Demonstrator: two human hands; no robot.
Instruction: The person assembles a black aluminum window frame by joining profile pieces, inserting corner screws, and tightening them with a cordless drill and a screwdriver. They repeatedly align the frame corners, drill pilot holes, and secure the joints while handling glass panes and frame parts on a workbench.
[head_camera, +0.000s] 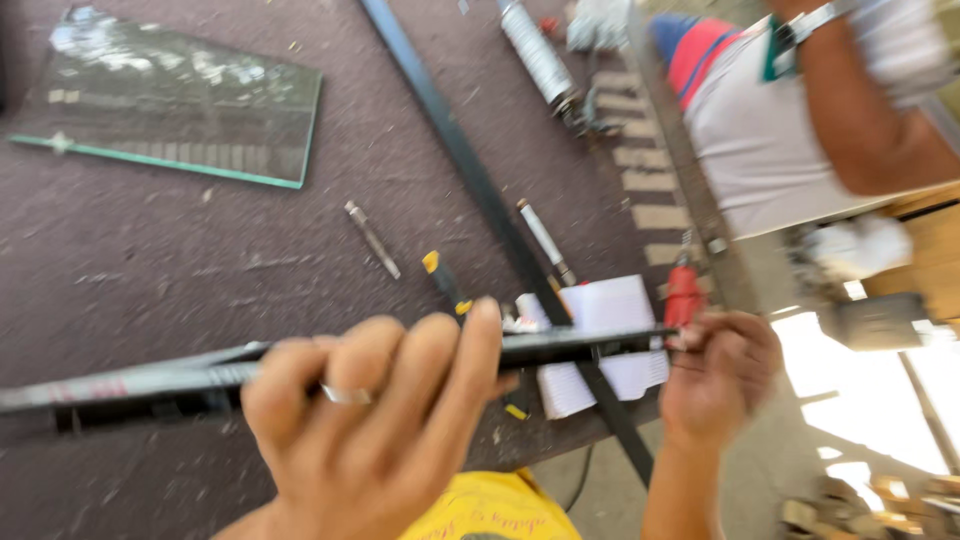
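The left hand (370, 420) hides the dark bar's (560, 345) middle; everything is motion-blurred.

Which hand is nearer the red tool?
Right. The right hand sits just below the red tool, touching or nearly so; the left hand grips the dark bar further left.

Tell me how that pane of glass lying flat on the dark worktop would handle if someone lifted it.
The clear rectangular glass pane with greenish edges looks thin and rigid, so it probably would not flex and might crack if knocked. Its smooth, reflective face suggests a slippery hold. Lying flat on the dark rough worktop, it likely offers little edge to get fingers under.
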